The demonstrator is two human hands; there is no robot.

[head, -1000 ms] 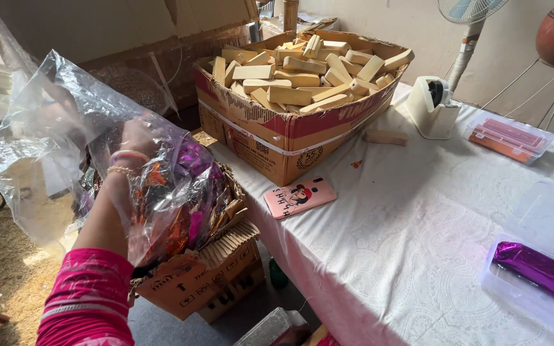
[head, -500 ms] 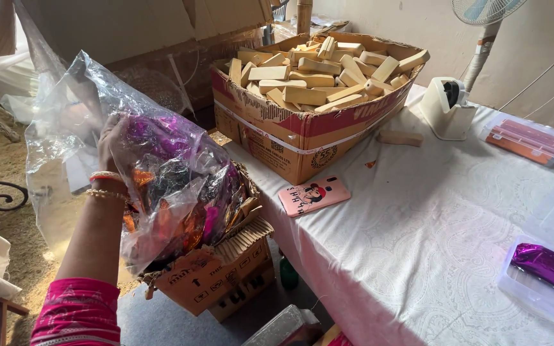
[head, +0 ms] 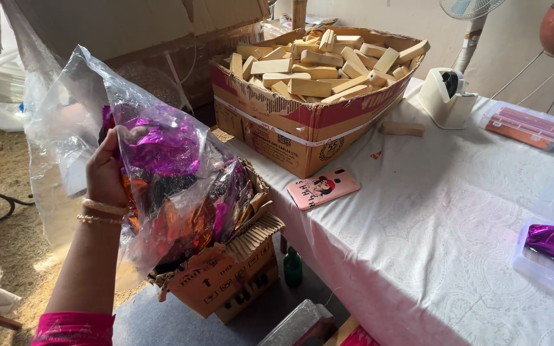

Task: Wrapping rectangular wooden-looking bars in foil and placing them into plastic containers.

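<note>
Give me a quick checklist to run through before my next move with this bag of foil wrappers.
1. Left hand grips the clear plastic bag: ok.
2. Bag's mouth open: cannot tell, it lies out of clear view.
3. Purple and orange foil wrappers contained inside the bag: ok.
4. Right hand in view: not ok, it does not show.
5. Bag clear of the small cardboard box below: not ok, it rests against it.
6. Bare table space beside the pink phone: ok.
</note>
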